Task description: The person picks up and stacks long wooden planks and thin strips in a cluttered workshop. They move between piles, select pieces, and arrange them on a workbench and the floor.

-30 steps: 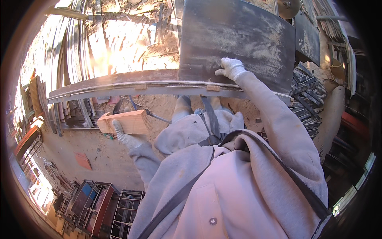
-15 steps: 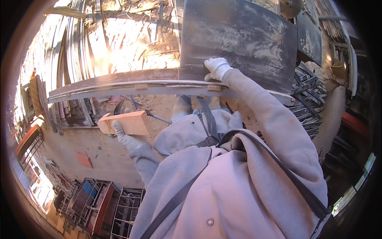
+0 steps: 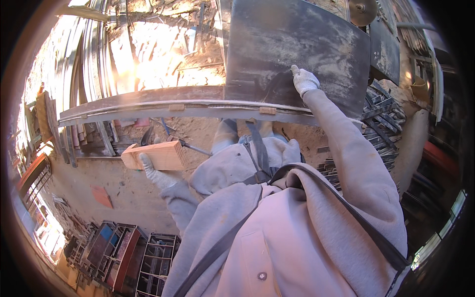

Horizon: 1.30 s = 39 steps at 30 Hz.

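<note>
At the near side of the tabletop, left of the person's legs: one wooden block, held in the air, off the tabletop, near the left part of its near edge. Sawn timber, pale pinkish tan; thick, rectangular, longer than wide. Right end face square-cut, with darker grain lines across it; upper face lighter and smooth-looking. Left end redder, with a small raised step at its far corner; whether this is part of the block or a second piece cannot be told.

Left hand: light grey glove. Fingers gripping the block near its left end, one laid up along the near face; the rest hidden.

Right hand: white-grey glove, over the tabletop, inward from its near edge and right of the middle. One digit extended toward the far edge, the other fingers folded together; whether they close on anything, or press on the surface, cannot be told.

Tabletop: dark sheet, dusty pale smears toward the right. Along the near edge, a long rail running out past the left corner, bearing two small wood pieces. Beyond the far right corner, a round metal disc. Beside the near right corner, a heap of dark strips.
</note>
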### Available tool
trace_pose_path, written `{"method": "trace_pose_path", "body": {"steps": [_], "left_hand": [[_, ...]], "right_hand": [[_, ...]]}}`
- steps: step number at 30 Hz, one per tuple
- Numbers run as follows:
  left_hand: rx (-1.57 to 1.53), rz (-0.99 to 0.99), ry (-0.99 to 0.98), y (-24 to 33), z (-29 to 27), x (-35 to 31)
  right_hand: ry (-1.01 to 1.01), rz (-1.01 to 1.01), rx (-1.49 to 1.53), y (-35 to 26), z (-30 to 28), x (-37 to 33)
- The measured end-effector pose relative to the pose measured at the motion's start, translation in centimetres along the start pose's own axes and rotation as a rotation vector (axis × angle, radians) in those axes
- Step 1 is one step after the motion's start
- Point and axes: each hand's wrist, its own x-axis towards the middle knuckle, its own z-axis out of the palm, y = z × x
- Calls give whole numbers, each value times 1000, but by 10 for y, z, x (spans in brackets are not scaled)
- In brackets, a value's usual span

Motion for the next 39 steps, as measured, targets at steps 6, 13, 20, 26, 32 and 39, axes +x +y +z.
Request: {"method": "trace_pose_path", "body": {"steps": [6,13,20,26,32,39], "left_hand": [[30,5,-34,-1,9,5],[46,7,-113,-2,47,8],[61,-62,-232,-17,98,0],[105,-84,-321,-38,150,-31],[103,-123,-353,-54,177,-53],[152,-190,-286,-33,150,-88]], "right_hand": [[-281,-549,862,-145,19,-86],[-855,-10,1309,-48,8,-47],[576,508,526,298,-46,20],[-734,-312,947,19,11,-54],[-399,134,271,318,-45,-11],[-374,-81,-114,242,-73,-31]]}}
